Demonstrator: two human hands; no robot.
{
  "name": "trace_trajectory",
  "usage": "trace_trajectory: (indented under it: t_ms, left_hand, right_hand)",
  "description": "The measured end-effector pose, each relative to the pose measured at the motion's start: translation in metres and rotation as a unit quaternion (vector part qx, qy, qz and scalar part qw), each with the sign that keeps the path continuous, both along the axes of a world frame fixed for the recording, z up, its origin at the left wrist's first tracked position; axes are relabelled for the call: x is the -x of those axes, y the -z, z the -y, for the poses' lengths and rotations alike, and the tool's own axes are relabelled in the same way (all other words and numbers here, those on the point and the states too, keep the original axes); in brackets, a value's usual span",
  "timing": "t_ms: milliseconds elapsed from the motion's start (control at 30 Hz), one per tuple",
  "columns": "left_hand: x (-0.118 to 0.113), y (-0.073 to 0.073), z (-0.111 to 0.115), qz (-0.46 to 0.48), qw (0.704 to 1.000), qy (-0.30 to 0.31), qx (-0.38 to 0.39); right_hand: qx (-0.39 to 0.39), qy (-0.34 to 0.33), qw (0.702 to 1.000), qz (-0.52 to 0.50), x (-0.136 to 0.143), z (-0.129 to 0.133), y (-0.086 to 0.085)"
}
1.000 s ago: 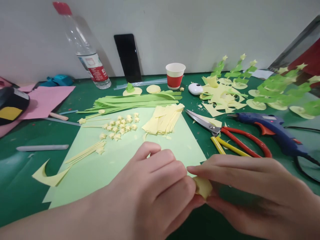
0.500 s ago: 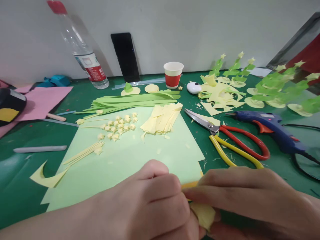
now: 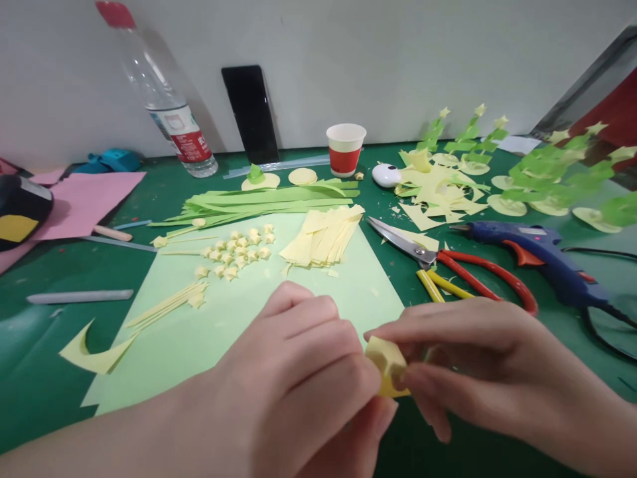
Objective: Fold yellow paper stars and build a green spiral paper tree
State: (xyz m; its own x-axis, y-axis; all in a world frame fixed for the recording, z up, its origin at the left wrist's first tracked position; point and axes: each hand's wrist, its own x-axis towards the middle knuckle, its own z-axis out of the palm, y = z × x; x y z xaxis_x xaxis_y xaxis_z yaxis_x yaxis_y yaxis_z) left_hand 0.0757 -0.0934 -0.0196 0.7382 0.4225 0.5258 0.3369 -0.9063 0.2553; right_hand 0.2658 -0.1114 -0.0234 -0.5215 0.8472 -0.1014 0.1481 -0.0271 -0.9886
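Observation:
My left hand is curled closed at the bottom centre, with a small folded yellow paper piece at its fingertips. From the right, my right hand pinches the same piece between thumb and fingers. Both hands are over the front right part of the light green paper sheet. Beyond them on the sheet lie several small paper stars, a stack of pale yellow strips and several thin yellow stems. The red and yellow handled scissors lie open just beyond my right hand, which partly hides a handle.
A blue glue gun with its cable lies at the right. Farther back are paper scraps, a paper cup, green strips, a leaning phone and a bottle. Pink paper is at the left.
Both hands have moved up, away from the front edge. The folded yellow piece has risen with them and shows more clearly, and my right hand now covers more of the yellow scissor handle.

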Motion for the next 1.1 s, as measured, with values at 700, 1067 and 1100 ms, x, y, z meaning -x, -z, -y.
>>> trace_trajectory:
  t_ms: [700, 1067, 1100]
  left_hand:
    - [-0.004, -0.004, 0.0, -0.013, 0.952, -0.052, 0.301]
    - [-0.002, 0.0, 0.0, -0.068, 0.995, -0.038, 0.059]
    - [-0.002, 0.0, 0.0, -0.073, 0.995, -0.036, 0.05]
  right_hand:
    - [-0.033, 0.05, 0.998, 0.017, 0.004, -0.003, -0.001]
    - [-0.358, 0.036, 0.924, 0.13, 0.0, 0.004, 0.004]
    - [-0.373, 0.029, 0.917, 0.138, -0.001, 0.005, 0.005]
